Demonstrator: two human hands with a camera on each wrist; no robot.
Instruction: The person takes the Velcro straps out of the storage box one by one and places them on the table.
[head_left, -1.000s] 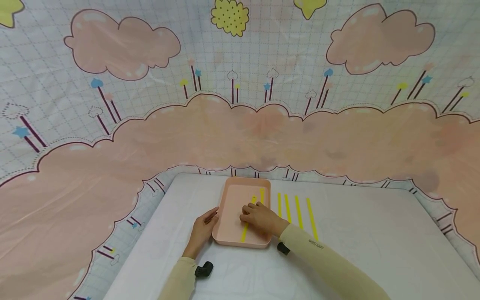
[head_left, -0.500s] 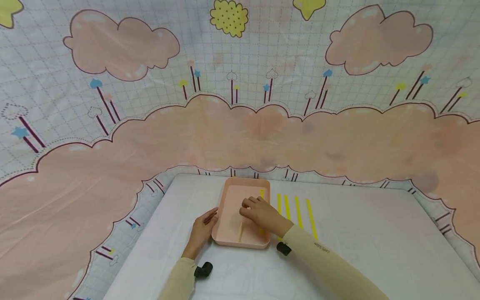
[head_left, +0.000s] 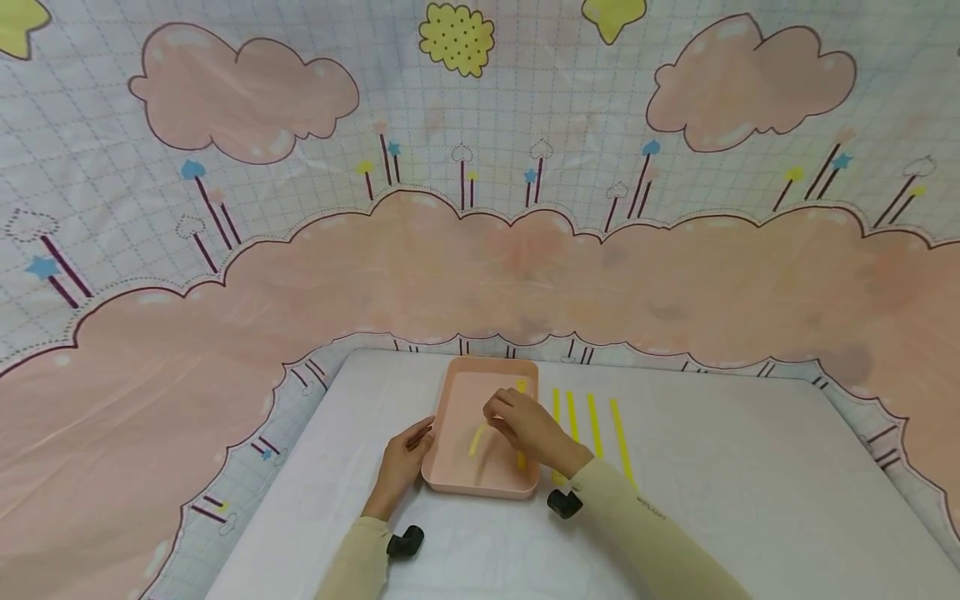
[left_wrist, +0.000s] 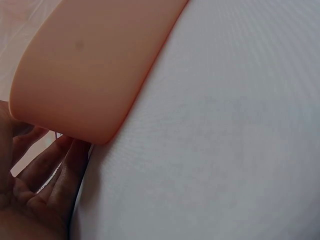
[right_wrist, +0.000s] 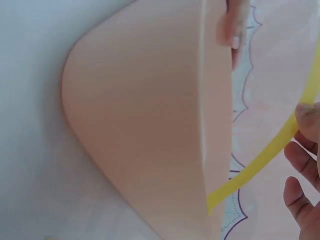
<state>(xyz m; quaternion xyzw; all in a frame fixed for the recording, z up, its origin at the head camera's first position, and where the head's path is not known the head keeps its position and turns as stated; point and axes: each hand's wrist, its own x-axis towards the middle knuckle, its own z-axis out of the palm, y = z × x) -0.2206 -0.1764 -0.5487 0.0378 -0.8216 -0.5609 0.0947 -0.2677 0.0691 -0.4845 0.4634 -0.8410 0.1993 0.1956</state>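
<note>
A shallow pink tray (head_left: 459, 400) lies on the white table, with my left hand (head_left: 401, 467) at its left side. In the left wrist view, the left hand's fingers (left_wrist: 62, 170) meet the tray's outer wall (left_wrist: 70, 100), and the thumb lies by the rim. Over the tray, my right hand (head_left: 528, 425) pinches a flat, bendy yellow strip (head_left: 476, 440) between thumb and fingertips. The right wrist view shows this strip (right_wrist: 260, 162) curving down past the rim. Another yellow strip (head_left: 521, 460) lies along the tray's right side, partly covered by the right hand.
Several yellow strips (head_left: 596, 425) lie side by side on the table right of the tray, partly hidden by the right arm. White table surface (head_left: 735, 483) extends to the right. A patterned cloud curtain (head_left: 480, 275) stands behind the table.
The strip under my right hand was lying in the tray; now it is lifted off the bottom, its lower end tilted up. The left hand stays by the tray.
</note>
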